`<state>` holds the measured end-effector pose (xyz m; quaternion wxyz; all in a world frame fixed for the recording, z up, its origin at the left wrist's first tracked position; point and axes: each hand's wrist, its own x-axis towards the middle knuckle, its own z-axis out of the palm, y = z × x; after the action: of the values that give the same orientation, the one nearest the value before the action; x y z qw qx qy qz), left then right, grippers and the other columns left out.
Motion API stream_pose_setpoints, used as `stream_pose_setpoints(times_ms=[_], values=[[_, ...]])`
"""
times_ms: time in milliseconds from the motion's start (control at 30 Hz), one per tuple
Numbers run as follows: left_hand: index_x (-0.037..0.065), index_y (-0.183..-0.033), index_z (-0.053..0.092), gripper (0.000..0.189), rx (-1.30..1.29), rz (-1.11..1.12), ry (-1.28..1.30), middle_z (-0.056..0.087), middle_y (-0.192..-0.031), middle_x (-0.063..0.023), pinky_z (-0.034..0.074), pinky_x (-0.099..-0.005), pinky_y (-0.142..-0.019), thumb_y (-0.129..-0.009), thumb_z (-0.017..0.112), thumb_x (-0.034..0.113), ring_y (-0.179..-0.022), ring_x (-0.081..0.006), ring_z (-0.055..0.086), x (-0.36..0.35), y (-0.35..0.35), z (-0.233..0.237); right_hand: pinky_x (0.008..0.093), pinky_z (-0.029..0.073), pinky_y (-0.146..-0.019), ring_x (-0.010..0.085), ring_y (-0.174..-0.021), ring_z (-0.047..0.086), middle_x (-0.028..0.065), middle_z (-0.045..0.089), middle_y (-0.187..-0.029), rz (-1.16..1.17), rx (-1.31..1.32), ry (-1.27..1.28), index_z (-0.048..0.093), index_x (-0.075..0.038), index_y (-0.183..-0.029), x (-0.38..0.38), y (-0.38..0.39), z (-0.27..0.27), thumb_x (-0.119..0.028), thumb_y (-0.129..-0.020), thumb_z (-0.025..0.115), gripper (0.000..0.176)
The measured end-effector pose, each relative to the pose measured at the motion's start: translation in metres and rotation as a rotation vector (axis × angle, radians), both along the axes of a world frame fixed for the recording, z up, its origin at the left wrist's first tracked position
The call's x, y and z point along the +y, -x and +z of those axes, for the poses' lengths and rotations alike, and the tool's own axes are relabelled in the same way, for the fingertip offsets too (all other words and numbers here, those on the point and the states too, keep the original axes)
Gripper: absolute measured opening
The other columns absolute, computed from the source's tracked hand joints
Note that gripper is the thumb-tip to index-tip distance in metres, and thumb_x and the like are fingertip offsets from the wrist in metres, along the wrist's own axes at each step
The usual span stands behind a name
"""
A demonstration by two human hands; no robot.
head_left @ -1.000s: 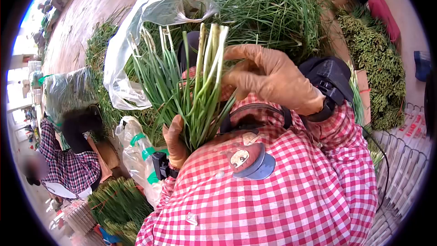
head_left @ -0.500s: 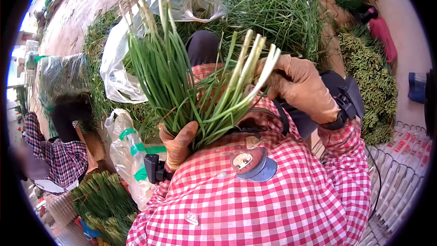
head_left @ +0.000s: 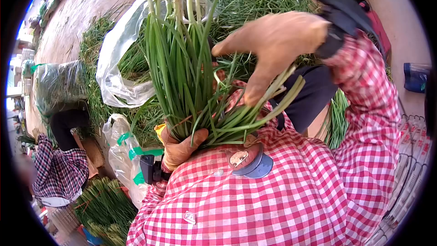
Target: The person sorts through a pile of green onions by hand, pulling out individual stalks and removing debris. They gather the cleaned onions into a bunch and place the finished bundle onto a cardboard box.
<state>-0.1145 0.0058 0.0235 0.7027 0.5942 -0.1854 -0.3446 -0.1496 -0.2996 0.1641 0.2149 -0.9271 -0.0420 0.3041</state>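
Note:
My left hand (head_left: 184,148), in a tan glove, is closed around the leafy part of a bunch of chives (head_left: 180,73). Most of the pale stem ends point up and away from me. A smaller group of chive stalks (head_left: 277,95) splays off to the right, low over my checked shirt. Over that group hangs my right hand (head_left: 277,41), gloved too and a little blurred. Its thumb and fingers are spread wide apart. One fingertip is right beside the upright stalks, while another overlaps the splayed ones.
A white plastic bag (head_left: 109,73) lies behind the bunch, among heaped loose greens (head_left: 268,7). Clear plastic with green tape (head_left: 123,146) is at my left. A person in a checked shirt (head_left: 59,168) sits farther left, near stacked green bundles (head_left: 104,209). Wire racking (head_left: 409,155) stands at right.
My right hand has moved up and left from the splayed stalks, its fingers spreading apart. The main bunch has swung more upright and to the right in my left hand.

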Motion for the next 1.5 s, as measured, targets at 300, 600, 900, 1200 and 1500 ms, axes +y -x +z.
stream_pose_setpoints(times_ms=[300,600,900,1200,1500], values=[[-0.002,-0.112,0.060,0.045,0.039,0.054,0.058,0.066,-0.102,-0.0108,0.053,-0.0354,-0.079,-0.073,0.077,0.012,-0.088,-0.0195,0.064,0.014,-0.007,-0.026,0.0364,0.050,-0.074,0.0230,-0.081,0.064,0.0146,0.068,-0.096,0.121,0.281,-0.603,0.063,-0.001,-0.112,0.033,-0.008,-0.049,-0.031,-0.089,0.062,0.037],[0.000,-0.110,0.060,0.041,0.313,0.009,-0.034,0.067,-0.099,-0.0103,0.054,-0.0323,-0.074,-0.077,0.071,0.021,-0.080,-0.0180,0.065,0.004,-0.017,-0.043,0.0302,0.043,-0.048,0.0110,-0.053,0.053,0.0040,0.061,-0.069,-0.562,0.146,-0.691,0.065,0.002,-0.091,-0.071,0.047,0.018,-0.029,-0.086,0.060,0.032],[0.004,-0.115,0.057,0.039,0.414,0.151,0.047,0.065,-0.102,-0.0094,0.053,-0.0353,-0.080,-0.083,0.063,0.026,-0.087,-0.0212,0.065,0.007,-0.023,-0.053,0.0224,0.032,-0.037,0.0062,-0.039,0.037,-0.0030,0.043,-0.058,-0.839,-0.819,-1.366,0.054,-0.006,-0.086,-0.177,0.089,0.050,-0.027,-0.094,0.051,0.023],[0.004,-0.112,0.055,0.039,0.431,0.202,0.270,0.062,-0.111,-0.0099,0.051,-0.0429,-0.087,-0.085,0.061,0.032,-0.098,-0.0229,0.061,0.040,-0.038,-0.104,0.0408,0.053,-0.073,0.0368,-0.084,0.064,0.0254,0.063,-0.099,-0.526,-0.378,1.047,0.047,0.009,-0.121,-0.248,0.092,-0.136,-0.026,-0.080,0.060,0.056],[0.001,-0.110,0.059,0.034,0.324,0.242,0.071,0.066,-0.101,-0.0098,0.054,-0.0330,-0.077,-0.079,0.064,0.015,-0.086,-0.0185,0.065,0.001,-0.025,-0.025,0.0369,0.038,-0.103,0.0202,-0.118,0.049,0.0065,0.048,-0.132,-0.574,-0.254,-1.186,0.027,-0.009,-0.146,0.048,0.078,-0.108,-0.024,-0.070,0.083,0.095]])
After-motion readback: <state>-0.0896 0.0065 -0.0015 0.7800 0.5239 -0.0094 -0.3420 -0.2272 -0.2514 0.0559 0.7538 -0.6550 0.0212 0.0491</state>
